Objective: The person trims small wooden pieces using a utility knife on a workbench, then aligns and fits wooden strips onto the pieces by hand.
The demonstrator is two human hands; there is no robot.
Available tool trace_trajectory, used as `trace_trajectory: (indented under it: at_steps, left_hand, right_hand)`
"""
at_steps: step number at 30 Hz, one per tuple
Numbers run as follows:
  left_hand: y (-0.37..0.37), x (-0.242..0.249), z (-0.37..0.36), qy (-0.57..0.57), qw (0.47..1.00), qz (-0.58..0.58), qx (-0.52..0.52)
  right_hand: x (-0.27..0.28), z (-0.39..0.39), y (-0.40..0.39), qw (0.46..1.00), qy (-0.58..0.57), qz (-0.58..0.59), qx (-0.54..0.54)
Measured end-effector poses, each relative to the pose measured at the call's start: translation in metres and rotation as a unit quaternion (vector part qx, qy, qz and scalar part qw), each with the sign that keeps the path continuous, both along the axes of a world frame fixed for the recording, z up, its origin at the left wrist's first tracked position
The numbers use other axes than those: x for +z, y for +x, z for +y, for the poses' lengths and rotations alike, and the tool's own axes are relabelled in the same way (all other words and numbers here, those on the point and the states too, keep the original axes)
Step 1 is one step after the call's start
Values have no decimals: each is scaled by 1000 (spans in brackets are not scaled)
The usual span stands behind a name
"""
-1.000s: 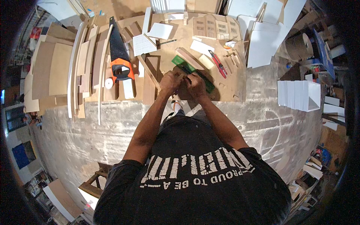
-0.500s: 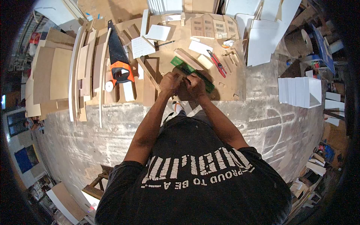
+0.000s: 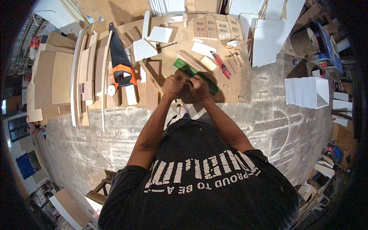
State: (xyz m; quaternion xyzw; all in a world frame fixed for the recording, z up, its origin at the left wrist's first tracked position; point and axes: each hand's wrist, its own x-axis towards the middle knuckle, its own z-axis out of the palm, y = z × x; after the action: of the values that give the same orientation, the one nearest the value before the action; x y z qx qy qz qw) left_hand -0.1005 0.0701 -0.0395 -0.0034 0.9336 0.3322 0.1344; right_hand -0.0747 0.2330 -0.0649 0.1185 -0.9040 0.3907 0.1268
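My left hand (image 3: 173, 86) and my right hand (image 3: 199, 88) are close together over the near edge of the wooden work board (image 3: 237, 86). Fingers of both hands are curled round something small and dark between them, too small to make out. Just beyond them a green cutting mat (image 3: 184, 66) lies slanted, partly in shadow, with a wood strip (image 3: 191, 60) along its far side. A red utility knife (image 3: 220, 64) rests to the right. To the left lie a handsaw with an orange handle (image 3: 123, 75) and a sheet of paper with writing (image 3: 145, 50).
Wooden boards and strips (image 3: 61, 76) are stacked at the left. A model house front (image 3: 216, 27) lies at the back of the board. White panels (image 3: 266, 42) lean at the back right. White stepped boxes (image 3: 306, 92) sit at the right.
The view has shifted very slightly. Both hands stay in nearly the same place, with their fingers still curled together.
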Motion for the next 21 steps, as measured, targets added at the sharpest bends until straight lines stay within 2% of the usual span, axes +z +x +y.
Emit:
trace_trajectory:
  at_steps: [4,7,10,11,13,16,17,19,21]
  left_hand:
    - [-1,-3,0,-30,999,13,-1]
    - [1,13,-7,4,997,77,-13]
    - [-2,26,-28,117,987,44,101]
    - [1,35,-36,214,964,-16,157]
    - [6,49,-63,320,928,-53,185]
    - [23,69,-77,505,833,-99,205]
    - [30,76,-81,566,791,-102,210]
    - [43,117,-57,567,792,-78,211]
    - [58,127,-39,593,779,-18,205]
  right_hand:
    - [4,3,2,1000,3,21,21]
    - [6,13,0,998,-36,33,-26]
    - [-2,42,-10,990,-43,37,-128]
    - [-2,54,-16,993,-10,22,-112]
    - [16,75,-27,995,57,-6,-82]
    - [19,79,-35,998,17,6,-55]
    - [20,80,-36,995,56,22,-81]
    - [20,83,-34,982,130,55,-128]
    - [43,90,-30,971,180,9,-159]
